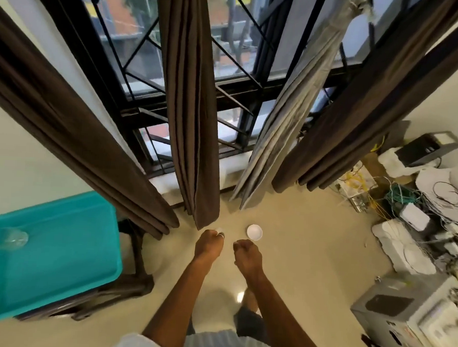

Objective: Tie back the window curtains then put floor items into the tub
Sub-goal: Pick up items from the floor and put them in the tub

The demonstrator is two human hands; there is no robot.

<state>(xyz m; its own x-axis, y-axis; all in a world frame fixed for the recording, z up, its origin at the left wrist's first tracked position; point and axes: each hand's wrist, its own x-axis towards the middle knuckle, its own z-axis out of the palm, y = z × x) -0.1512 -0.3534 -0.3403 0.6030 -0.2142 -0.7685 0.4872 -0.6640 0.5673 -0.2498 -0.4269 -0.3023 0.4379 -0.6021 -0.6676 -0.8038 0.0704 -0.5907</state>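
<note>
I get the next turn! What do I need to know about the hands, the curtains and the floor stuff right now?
Left hand: fingers curled; a small pale thing shows at its fingertips, grip unclear.
Right hand: fingers curled, nothing seen in it.
White bowl: on the floor, just beyond the right hand.
Teal tub: to the left, with one clear thing inside.
Done: curtains hang in gathered bunches; no ties visible.
Left: bowl into the tub.
</note>
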